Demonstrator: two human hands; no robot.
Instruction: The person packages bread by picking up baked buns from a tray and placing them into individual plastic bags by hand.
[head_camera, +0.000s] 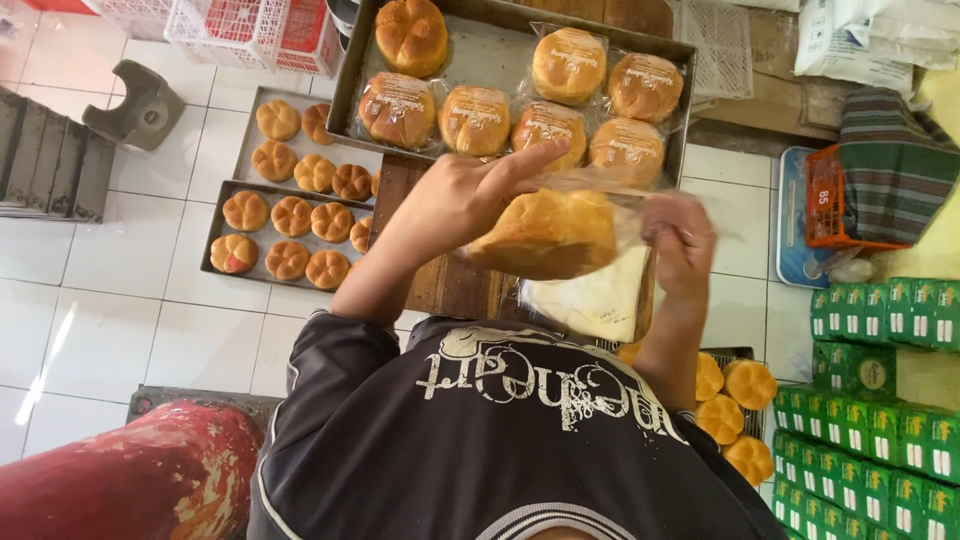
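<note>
In the middle of the frame the left hand (455, 200) grips a golden, lobed bun (545, 235) from above, its forefinger stretched out along the top, while the right hand (680, 240) pinches the mouth of a clear plastic bag (640, 200) that the bun sits partly inside. Just below the bun a stack of flat clear bags (590, 300) lies on the brown wooden desk (440, 280).

At the upper middle a metal tray (480, 50) holds six buns already in clear wrappers (475, 120), each with a round label printed on its top, and one bare bun at its upper left corner. Left of the desk two shallower trays (225, 190) rest on the white tiled floor, filled with unwrapped buns (290, 215). At the lower right more bare buns (735, 400) lie in a wire tray beside the right forearm.

Along the right edge stand rows of small green cartons (880, 420) with white patches. Above them is an orange crate (830, 195) under striped cloth. White and red plastic crates (250, 30) fill the upper left
</note>
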